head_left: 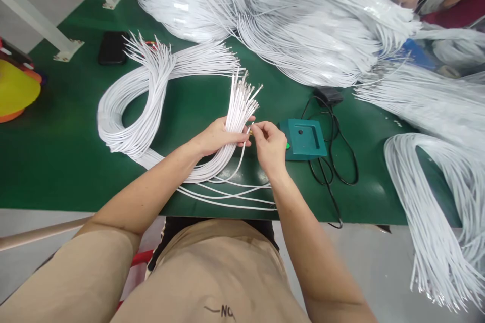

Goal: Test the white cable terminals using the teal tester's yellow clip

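White cable bundle point(237, 116) is held over the green surface point(200, 106), tips pointing away from the person and slightly right, its long axis curving back leftward below. Left hand point(216, 136) has its grip closed around it; right hand point(272, 145) pinches a single cable point(242, 154) near its tip.

Green desk point(53, 176) carries white wire heap point(322, 25) along the back, coiled wire bundle point(108, 111) left of centre, black case point(111, 48) behind it, teal device point(307, 141) and black adapter point(329, 96) right, looped bundle point(401, 171) overhanging front edge far right.
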`<state>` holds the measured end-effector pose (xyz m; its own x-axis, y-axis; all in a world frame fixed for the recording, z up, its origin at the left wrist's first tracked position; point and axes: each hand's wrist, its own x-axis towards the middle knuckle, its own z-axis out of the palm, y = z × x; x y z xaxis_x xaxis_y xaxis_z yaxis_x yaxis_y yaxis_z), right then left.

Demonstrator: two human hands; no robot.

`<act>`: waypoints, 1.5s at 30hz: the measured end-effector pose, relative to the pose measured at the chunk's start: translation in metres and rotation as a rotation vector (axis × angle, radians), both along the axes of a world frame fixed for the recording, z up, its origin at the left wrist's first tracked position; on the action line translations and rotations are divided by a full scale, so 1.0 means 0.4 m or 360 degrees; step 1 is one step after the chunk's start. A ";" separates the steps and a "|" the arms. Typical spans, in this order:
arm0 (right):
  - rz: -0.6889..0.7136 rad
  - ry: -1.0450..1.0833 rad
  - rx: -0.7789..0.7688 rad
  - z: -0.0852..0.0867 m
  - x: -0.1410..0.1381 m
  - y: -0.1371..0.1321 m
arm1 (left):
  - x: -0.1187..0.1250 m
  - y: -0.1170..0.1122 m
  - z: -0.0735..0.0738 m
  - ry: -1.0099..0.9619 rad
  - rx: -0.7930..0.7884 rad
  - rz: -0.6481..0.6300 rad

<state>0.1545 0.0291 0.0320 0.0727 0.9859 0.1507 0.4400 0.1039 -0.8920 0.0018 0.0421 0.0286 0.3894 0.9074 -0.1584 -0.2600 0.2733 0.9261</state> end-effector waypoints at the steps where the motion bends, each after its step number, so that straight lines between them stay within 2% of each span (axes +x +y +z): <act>1: -0.0005 -0.0246 0.0141 -0.007 -0.003 -0.003 | -0.001 0.001 0.001 -0.0003 -0.0032 -0.0006; 3: 0.0024 -0.0714 0.0379 -0.021 -0.006 -0.007 | -0.002 0.003 0.001 -0.0023 -0.0096 -0.0011; 5: 0.0097 -0.1066 0.0516 -0.030 -0.002 -0.007 | -0.002 0.006 -0.001 -0.0041 -0.0142 -0.0024; 10: 0.0437 -0.1500 0.0628 -0.020 0.044 0.016 | 0.001 0.015 -0.019 0.0059 -0.0163 0.0011; 14: 0.0385 -0.1577 0.0502 0.007 0.094 0.046 | 0.000 0.022 -0.029 0.0347 -0.0077 0.0079; 18: 0.0581 -0.1627 0.0252 0.013 0.123 0.070 | 0.002 0.025 -0.028 0.0599 0.0028 0.0054; 27: 0.0604 -0.1565 0.0226 0.004 0.123 0.100 | 0.008 0.039 -0.046 0.0893 0.0173 0.0109; 36: 0.0506 -0.1643 0.0247 0.007 0.115 0.098 | 0.018 0.045 -0.050 0.1257 0.0275 0.0096; 40: 0.0543 -0.1653 0.0222 0.011 0.117 0.090 | 0.021 0.045 -0.050 0.1286 0.0267 0.0080; 42: 0.0441 -0.1637 0.0299 0.008 0.128 0.081 | 0.021 0.045 -0.047 0.1265 0.0269 0.0072; 45: 0.0023 -0.1631 0.0400 -0.010 0.156 0.070 | 0.019 0.044 -0.040 0.1238 0.0270 0.0059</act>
<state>0.2169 0.0571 0.0281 -0.2165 0.9175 0.3337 0.9683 0.2454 -0.0464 0.0094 0.0598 0.0125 0.1928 0.9537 -0.2310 0.4720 0.1163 0.8739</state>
